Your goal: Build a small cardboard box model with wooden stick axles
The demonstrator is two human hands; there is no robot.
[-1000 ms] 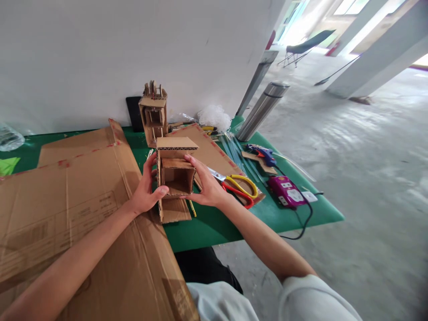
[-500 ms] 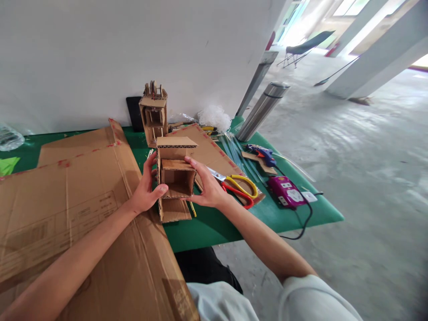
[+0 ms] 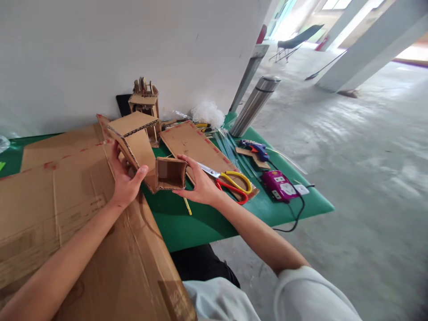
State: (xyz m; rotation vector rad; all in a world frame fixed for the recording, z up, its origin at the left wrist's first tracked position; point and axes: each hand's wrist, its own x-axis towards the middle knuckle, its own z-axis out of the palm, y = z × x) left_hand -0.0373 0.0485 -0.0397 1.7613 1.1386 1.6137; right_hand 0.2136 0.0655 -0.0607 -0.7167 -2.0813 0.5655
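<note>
While left grip (image 3: 127, 183) holds frame (image 3: 139, 145), right grip (image 3: 198, 183) box (image 3: 170, 174), front table edge (image 3: 203, 240) apart

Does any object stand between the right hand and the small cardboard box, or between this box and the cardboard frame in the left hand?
Nothing visible does. The right hand holds the small cardboard box directly, and nothing else shows between it and the cardboard frame in the left hand; whether they touch is unclear.

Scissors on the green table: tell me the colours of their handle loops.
One yellow loop, one red loop; see the head view.
</note>
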